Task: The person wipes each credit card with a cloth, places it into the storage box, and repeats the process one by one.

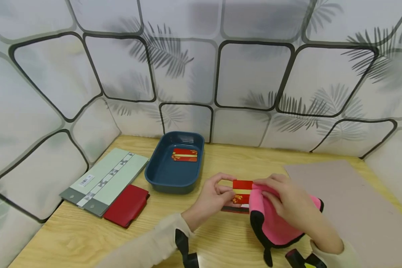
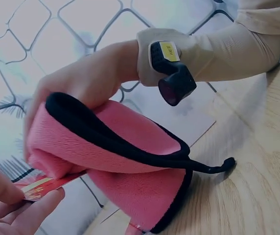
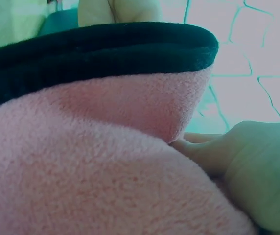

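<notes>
My left hand [image 1: 211, 198] pinches the left end of a red card with a gold band [image 1: 242, 191], held above the table. A pink cloth with black edging [image 1: 281, 227] is bunched in my right hand [image 1: 289, 203], which presses it onto the card's right end. In the left wrist view, the cloth [image 2: 130, 127] wraps over part of the card [image 2: 44, 188] and its black loop hangs free. Pink pile [image 3: 105, 161] fills most of the right wrist view and hides the right fingertips. Below the left hand lies a dark, red-edged flat item [image 1: 234, 209], mostly covered.
A blue tray [image 1: 172, 178] at the back holds another red and gold card [image 1: 185, 155]. To its left lie a pale green folder [image 1: 110, 175] and a red wallet-like case [image 1: 127, 205]. A greyish flat sheet [image 1: 355, 208] covers the table's right side. Patterned fabric walls [image 1: 248, 74] stand behind.
</notes>
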Motion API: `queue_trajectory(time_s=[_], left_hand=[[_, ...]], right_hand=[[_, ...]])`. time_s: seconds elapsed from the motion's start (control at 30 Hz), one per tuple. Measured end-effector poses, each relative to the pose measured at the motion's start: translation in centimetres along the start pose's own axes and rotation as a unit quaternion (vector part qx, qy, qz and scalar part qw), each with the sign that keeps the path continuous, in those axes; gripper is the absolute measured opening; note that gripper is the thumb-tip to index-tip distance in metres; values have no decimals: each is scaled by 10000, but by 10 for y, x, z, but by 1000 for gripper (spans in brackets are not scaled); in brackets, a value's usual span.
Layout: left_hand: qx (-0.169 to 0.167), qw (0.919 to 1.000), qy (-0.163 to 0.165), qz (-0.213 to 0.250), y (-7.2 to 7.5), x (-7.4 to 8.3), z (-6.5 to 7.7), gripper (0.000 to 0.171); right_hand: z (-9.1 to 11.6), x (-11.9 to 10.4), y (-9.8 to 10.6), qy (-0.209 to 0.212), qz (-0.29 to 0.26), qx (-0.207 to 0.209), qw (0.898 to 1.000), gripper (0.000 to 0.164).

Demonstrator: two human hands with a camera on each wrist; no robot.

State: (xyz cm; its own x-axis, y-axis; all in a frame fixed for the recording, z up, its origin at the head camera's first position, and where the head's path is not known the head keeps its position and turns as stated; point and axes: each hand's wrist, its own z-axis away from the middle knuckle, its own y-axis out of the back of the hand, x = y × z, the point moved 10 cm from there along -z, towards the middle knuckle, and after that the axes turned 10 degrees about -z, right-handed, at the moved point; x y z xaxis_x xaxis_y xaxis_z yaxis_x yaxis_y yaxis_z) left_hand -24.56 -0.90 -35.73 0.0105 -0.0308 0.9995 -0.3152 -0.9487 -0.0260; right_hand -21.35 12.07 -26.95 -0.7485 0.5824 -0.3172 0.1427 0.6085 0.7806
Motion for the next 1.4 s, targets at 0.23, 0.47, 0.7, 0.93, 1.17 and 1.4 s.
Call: queue_trajectory(time_s=[0.23,0.47,0.7,0.93,1.17,1.4], left_hand=[[277,9994,-192,-36,13,11,9,38],[317,9994,48,-96,36,13,12,40],[986,9932,70,-608,83,32,0,41],[1499,9826,684,-858,146,38,-13,48],[2067,9677,1170,-848,190,19,-28,57],[2794,9357,1075,-1870,216,12,-35,48]], right_hand=[[2,8,11,128,100,25,9999,36],[3,6,14,205,-14,90,9997,34],[3,2,13,340,-230,30,9992,36],[4,1,13,427,-319,-18,9986,38],[7,-1,17,546,-475,11,9974,39],[4,0,15,550,-443,-79,9975,39]])
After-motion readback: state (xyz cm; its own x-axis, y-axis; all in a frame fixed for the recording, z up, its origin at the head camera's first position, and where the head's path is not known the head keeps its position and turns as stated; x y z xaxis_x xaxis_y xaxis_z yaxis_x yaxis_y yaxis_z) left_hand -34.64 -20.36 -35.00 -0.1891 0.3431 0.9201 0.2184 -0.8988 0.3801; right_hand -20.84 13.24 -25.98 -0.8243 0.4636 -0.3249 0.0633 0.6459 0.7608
